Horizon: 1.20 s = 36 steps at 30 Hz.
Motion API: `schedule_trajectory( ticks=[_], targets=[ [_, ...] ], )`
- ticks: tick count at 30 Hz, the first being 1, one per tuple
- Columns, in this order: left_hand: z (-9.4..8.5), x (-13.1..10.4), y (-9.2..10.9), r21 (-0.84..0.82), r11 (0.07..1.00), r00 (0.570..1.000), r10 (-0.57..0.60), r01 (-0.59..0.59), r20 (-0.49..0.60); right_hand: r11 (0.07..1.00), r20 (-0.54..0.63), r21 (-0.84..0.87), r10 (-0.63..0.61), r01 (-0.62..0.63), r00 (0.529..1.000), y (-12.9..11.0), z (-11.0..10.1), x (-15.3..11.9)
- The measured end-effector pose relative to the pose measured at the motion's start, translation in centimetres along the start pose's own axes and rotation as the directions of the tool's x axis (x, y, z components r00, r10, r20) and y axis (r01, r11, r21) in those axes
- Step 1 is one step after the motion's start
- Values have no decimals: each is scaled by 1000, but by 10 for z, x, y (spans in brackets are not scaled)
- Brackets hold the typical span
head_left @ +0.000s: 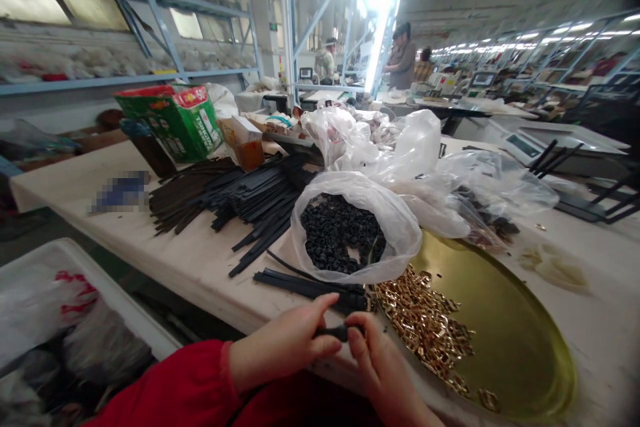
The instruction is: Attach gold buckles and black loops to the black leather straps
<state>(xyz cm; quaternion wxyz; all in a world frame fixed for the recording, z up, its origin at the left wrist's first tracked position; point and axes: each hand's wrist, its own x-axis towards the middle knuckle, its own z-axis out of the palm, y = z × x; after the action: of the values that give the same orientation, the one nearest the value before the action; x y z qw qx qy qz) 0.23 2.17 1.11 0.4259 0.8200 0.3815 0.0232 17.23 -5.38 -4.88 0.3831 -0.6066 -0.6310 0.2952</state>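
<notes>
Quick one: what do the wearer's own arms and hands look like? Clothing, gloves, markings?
Left hand and right hand are both bare, no gloves. The left arm wears a plain, long red sleeve reaching toward the wrist. No right sleeve shows in frame. No watch or markings that I can make out.

Beyond the left hand [290, 343], black strips [300, 286] and then a plastic bag [400, 230] block the way. The gold tray [515, 340] leaves room over its bare right side
</notes>
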Motion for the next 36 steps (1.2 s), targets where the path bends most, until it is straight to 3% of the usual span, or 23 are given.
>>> schedule_trajectory(
  ticks=[3,7,11,15,18,23,28,30,32,33,34,36],
  targets=[
    [-11,30,-22,369,929,969,53,40,-240,947,-187,-317,-6,-55,982,20,-8,35],
    [-20,67,-46,512,856,940,113,73,-322,751,-135,-660,-75,-33,988,35,-14,69],
    [-51,83,-71,549,806,887,70,220,-457,719,-133,-695,-97,-23,986,42,-11,72],
    [-90,97,-101,510,737,817,-98,444,-569,725,-135,-688,-170,32,976,43,-8,65],
    [-99,107,-113,488,696,788,-185,527,-587,721,-142,-691,-202,49,969,41,-9,62],
    [-103,98,-111,443,691,734,-189,571,-652,705,-149,-707,-221,52,964,33,-13,57],
    [-116,55,-91,388,765,709,-126,515,-694,747,-163,-662,-226,64,961,20,-16,50],
    [-109,33,-77,392,818,756,-77,421,-651,789,-189,-611,-220,60,957,17,-20,52],
    [-90,12,-61,330,906,859,-67,266,-508,816,-202,-578,-174,26,964,17,-28,60],
    [-77,2,-52,160,975,933,-93,157,-349,816,-197,-578,-145,5,970,17,-33,67],
    [-63,-7,-44,-58,992,972,-126,116,-197,809,-185,-588,-119,-13,975,19,-39,76],
    [-39,-19,-27,-399,901,985,-165,168,42,781,-147,-624,-84,-26,985,22,-49,97]
  ],
)
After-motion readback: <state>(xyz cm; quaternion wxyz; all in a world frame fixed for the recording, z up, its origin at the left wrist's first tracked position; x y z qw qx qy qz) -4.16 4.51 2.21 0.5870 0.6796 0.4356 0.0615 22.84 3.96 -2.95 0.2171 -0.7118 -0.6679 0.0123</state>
